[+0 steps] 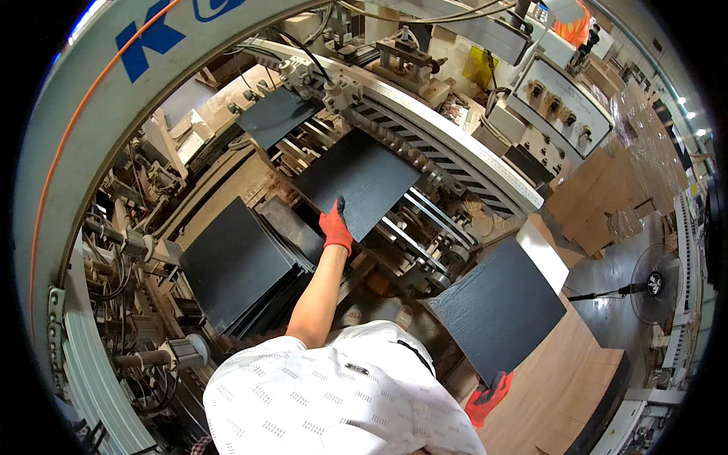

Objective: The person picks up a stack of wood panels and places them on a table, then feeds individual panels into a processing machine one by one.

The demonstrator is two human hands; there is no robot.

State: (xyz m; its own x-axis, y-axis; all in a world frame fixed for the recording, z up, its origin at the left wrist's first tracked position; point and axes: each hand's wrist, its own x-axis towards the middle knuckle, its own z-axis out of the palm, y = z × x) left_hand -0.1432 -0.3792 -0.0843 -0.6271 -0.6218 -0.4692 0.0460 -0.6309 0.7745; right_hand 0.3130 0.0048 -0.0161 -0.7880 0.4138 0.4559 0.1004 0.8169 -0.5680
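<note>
My left hand (pixel 336 227), in a red glove with dark fingertips, grips the near edge of a black panel (pixel 360 182). That panel lies flat on the machine's conveyor belts; part of the hand's grasp is hidden. Lower right, my right hand (pixel 487 399), in a matching glove, pinches the near corner of another black panel (pixel 497 307). This one has a grained surface and lies over a wooden-topped table (pixel 565 379). Left of my left forearm stands a stack of black panels (pixel 239 265), its edges slightly fanned.
Ahead, a further black panel (pixel 279 117) lies on the machine. A striped guide rail (pixel 447 152) runs beside the belts. A control box (pixel 561 106) with knobs stands at the upper right. To the right is a standing fan (pixel 654 283). Cylinders (pixel 182 353) jut out at the lower left.
</note>
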